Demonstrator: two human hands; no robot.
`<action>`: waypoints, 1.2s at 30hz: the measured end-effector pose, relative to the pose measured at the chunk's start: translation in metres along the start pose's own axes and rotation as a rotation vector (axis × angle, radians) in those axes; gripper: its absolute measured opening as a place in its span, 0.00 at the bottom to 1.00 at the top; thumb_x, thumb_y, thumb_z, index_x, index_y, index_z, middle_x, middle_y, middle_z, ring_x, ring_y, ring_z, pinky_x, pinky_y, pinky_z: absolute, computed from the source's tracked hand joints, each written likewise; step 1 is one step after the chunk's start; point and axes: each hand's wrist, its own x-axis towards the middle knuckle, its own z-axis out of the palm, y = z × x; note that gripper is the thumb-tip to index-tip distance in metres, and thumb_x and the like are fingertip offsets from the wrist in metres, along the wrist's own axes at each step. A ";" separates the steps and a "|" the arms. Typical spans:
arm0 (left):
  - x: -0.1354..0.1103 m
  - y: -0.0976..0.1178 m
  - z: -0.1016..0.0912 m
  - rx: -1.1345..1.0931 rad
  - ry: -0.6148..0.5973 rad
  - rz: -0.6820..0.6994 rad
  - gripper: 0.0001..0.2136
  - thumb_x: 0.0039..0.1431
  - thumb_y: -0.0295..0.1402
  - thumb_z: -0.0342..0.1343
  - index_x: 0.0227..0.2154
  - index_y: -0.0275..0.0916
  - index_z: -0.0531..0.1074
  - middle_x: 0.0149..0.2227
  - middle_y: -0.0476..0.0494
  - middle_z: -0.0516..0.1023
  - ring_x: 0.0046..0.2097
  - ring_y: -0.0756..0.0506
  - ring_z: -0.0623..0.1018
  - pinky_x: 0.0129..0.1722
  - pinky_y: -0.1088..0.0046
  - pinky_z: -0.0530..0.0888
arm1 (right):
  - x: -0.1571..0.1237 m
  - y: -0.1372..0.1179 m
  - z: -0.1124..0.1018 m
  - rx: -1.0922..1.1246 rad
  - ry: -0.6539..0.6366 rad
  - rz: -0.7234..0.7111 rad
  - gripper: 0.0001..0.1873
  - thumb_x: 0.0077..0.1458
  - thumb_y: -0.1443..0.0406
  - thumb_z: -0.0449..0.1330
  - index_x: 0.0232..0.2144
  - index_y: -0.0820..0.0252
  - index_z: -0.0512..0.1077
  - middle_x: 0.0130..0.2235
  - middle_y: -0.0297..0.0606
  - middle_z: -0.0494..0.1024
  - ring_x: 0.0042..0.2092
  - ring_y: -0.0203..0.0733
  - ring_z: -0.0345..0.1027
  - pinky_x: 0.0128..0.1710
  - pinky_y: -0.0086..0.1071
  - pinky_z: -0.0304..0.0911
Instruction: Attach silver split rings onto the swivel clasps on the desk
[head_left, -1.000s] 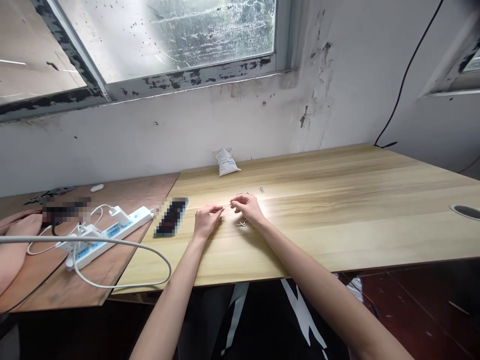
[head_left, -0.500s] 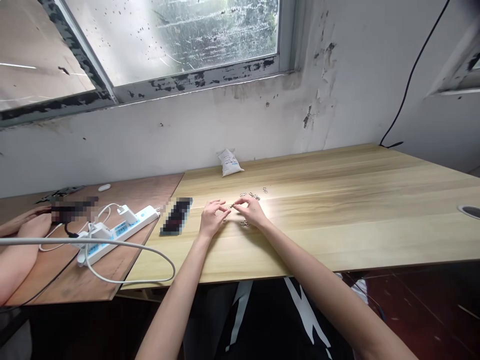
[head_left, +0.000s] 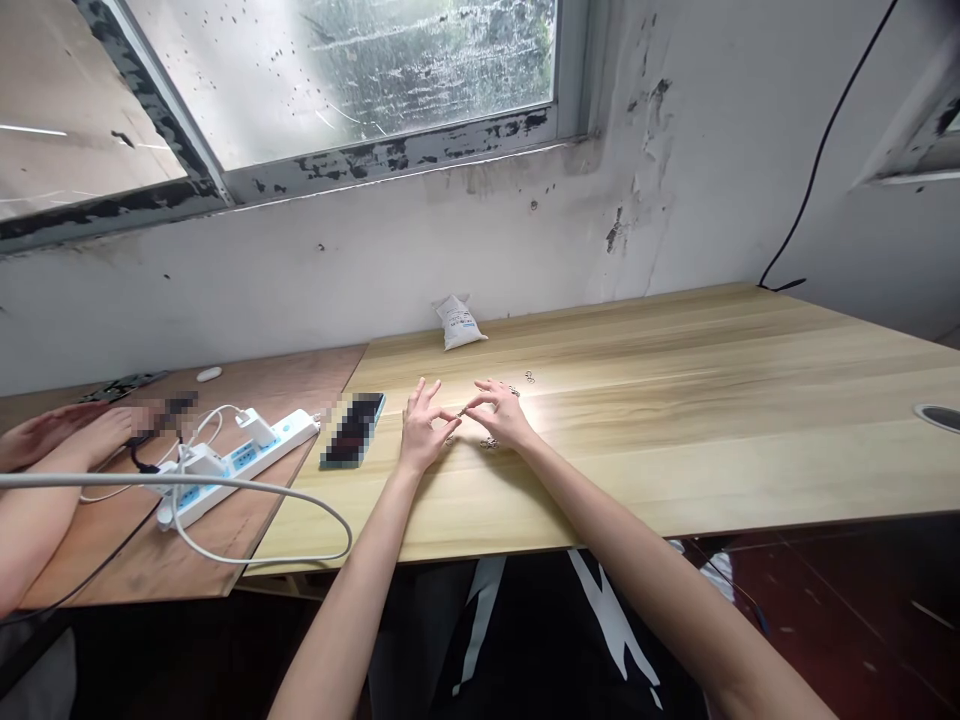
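Observation:
Both my hands meet over the light wooden table [head_left: 675, 420]. My left hand [head_left: 422, 432] pinches thumb and forefinger together at a tiny metal ring, its other fingers fanned upward. My right hand [head_left: 501, 413] pinches the same spot from the right, fingers curled. Several small metal rings [head_left: 489, 443] lie under and just behind my hands, with more rings [head_left: 529, 377] a little farther back. What sits between the fingertips is too small to make out clearly.
A dark phone [head_left: 352, 429] lies left of my hands. A white power strip [head_left: 240, 460] with plugs and a looping white cable [head_left: 300, 500] rests on the brown board. A small white bag [head_left: 458, 323] leans by the wall. Another person's hands [head_left: 67, 430] are at far left.
My left hand has moved right to meet the right hand, and its free fingers have fanned out. The other person's hands have shifted at the far left.

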 end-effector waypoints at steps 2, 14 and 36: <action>0.000 0.001 0.000 0.012 -0.004 -0.005 0.07 0.54 0.38 0.63 0.24 0.43 0.77 0.62 0.44 0.67 0.67 0.34 0.56 0.62 0.43 0.55 | 0.000 0.001 -0.001 -0.020 0.007 0.012 0.04 0.52 0.62 0.65 0.31 0.53 0.80 0.57 0.43 0.71 0.64 0.55 0.53 0.60 0.54 0.48; 0.000 0.001 0.001 0.006 -0.032 -0.021 0.06 0.54 0.38 0.63 0.25 0.44 0.78 0.62 0.44 0.66 0.68 0.34 0.54 0.62 0.43 0.54 | 0.001 0.000 -0.002 -0.046 -0.014 0.001 0.04 0.51 0.62 0.65 0.31 0.53 0.80 0.58 0.43 0.71 0.65 0.55 0.52 0.60 0.54 0.48; 0.003 -0.001 0.007 -0.156 -0.057 -0.032 0.04 0.57 0.34 0.59 0.30 0.43 0.78 0.62 0.42 0.66 0.70 0.37 0.48 0.65 0.40 0.40 | -0.002 0.007 0.002 -0.248 0.009 0.016 0.07 0.53 0.64 0.61 0.32 0.54 0.80 0.53 0.43 0.74 0.64 0.55 0.53 0.60 0.55 0.46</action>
